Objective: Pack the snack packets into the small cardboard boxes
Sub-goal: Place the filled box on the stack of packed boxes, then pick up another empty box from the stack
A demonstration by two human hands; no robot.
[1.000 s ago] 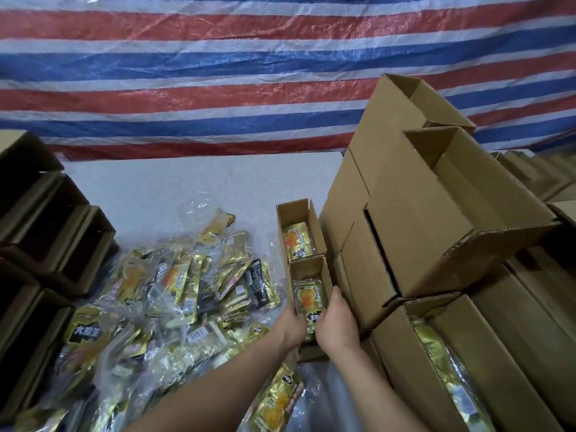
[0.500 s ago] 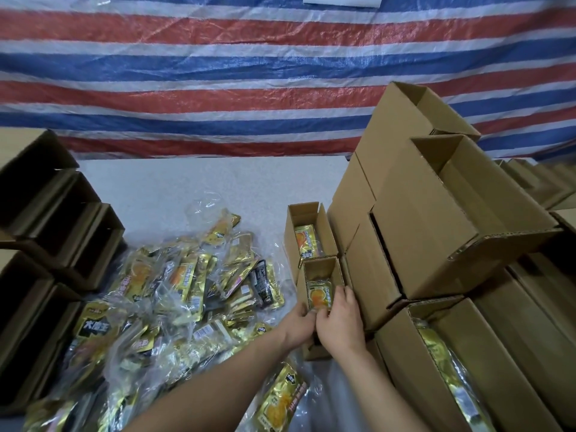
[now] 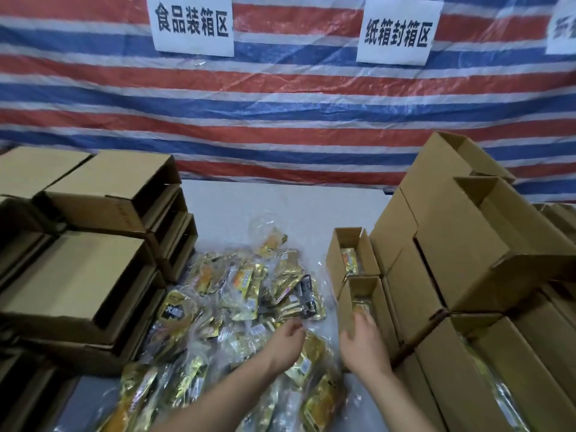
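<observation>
Our left hand (image 3: 285, 339) hovers over the heap of snack packets (image 3: 249, 294) on the counter (image 3: 280, 204), fingers loosely curled and holding nothing; our right hand (image 3: 363, 335) rests against the near small box (image 3: 363, 302), fingers relaxed; one packet (image 3: 361, 305) lies inside it; another small box (image 3: 352, 254) sits just behind.

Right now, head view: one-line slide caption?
Left hand over snack packets, right hand at near small box; both boxes hold packets.
</observation>
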